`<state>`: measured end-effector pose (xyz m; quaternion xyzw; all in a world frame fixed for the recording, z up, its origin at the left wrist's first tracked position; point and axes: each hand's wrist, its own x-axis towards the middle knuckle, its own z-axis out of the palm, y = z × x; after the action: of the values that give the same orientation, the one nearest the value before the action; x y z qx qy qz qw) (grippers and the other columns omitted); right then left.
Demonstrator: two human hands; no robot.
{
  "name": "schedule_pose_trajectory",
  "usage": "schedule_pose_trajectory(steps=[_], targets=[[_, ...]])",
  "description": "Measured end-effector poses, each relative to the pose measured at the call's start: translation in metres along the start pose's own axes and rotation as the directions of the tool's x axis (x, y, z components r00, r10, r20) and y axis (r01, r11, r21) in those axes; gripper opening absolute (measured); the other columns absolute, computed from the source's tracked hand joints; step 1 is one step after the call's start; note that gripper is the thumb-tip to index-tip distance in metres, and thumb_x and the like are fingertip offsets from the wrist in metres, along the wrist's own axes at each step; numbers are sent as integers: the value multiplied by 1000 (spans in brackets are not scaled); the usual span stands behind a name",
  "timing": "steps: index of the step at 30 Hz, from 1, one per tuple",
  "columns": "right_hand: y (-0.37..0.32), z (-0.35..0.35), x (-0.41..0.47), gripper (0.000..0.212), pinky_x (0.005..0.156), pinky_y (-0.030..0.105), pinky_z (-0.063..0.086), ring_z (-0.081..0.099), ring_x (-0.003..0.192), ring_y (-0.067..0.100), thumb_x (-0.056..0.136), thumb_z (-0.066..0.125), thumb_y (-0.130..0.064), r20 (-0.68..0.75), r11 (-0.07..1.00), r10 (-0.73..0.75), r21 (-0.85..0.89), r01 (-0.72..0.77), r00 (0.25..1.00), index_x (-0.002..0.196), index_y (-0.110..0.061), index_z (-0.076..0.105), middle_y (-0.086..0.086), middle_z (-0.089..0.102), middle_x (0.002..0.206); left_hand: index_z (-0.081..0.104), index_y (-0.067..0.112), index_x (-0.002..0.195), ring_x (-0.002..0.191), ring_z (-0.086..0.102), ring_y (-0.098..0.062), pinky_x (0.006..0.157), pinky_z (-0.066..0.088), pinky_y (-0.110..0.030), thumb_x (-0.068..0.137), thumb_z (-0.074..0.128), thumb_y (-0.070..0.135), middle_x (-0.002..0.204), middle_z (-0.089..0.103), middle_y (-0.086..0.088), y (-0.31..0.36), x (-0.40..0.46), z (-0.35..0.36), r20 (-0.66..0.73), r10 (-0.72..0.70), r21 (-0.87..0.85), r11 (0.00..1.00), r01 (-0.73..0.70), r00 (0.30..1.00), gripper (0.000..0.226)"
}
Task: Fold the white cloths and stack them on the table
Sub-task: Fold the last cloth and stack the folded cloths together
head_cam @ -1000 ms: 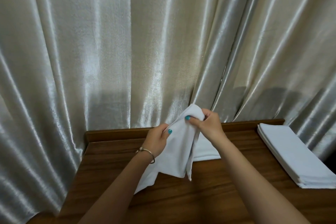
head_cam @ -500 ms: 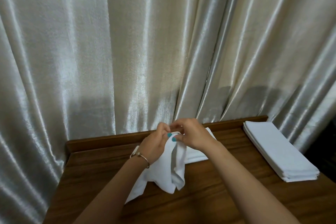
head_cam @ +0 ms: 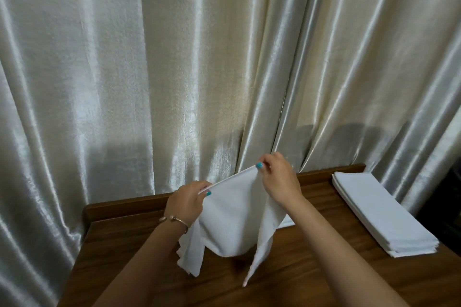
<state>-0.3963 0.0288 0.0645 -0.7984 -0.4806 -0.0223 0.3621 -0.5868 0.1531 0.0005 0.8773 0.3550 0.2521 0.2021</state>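
Two hands hold one white cloth (head_cam: 234,217) in the air above the wooden table (head_cam: 311,271). The left hand (head_cam: 187,203) pinches one end of its top edge, the right hand (head_cam: 279,179) the other, fingers curled tight. That taut edge runs left to right, rising toward the right; the rest hangs down. A stack of folded cloths (head_cam: 381,212) lies at the table's right side.
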Motion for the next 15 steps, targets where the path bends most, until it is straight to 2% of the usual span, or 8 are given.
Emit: schedule_pose_trajectory(steps=[2,6,10,13,15], targets=[[1,-3,2,16,70,36,41,51,82,23,98,46,-11,-38,1000,6,8,-5,999,96,-12,62,-1,47,98,66,33,109,93,62,-19,76,51,-34,92,50,17,101,68,7,-4,2,-3,26,3,57,998,-4,1000,28],[11,-15,6,17,70,31,36,46,80,18,98,45,-8,-156,993,91,89,-78,984,100,-8,62,2,47,99,65,39,107,91,64,-19,74,55,-39,88,47,7,98,70,8,-6,1,-11,33,-40,57,998,38,999,41],[21,-31,14,19,70,28,33,47,82,21,98,46,-8,-257,982,166,136,-135,952,99,-5,64,3,45,99,61,42,112,97,63,-17,79,54,-38,90,49,9,104,68,8,-14,2,-17,88,-39,57,998,34,995,42],[28,-39,21,19,72,26,31,46,82,21,97,47,-7,-271,979,186,128,-156,945,100,-4,65,5,47,100,62,32,116,99,60,-15,84,50,-32,92,49,8,109,65,8,-9,2,-22,78,-13,-14,1000,15,997,36],[37,-44,26,19,72,27,32,51,85,28,96,47,-7,-296,976,211,125,-181,932,100,-4,65,13,54,104,64,23,116,97,59,-18,83,47,-31,92,48,4,107,65,2,-10,2,-27,37,-25,-48,999,27,999,34]])
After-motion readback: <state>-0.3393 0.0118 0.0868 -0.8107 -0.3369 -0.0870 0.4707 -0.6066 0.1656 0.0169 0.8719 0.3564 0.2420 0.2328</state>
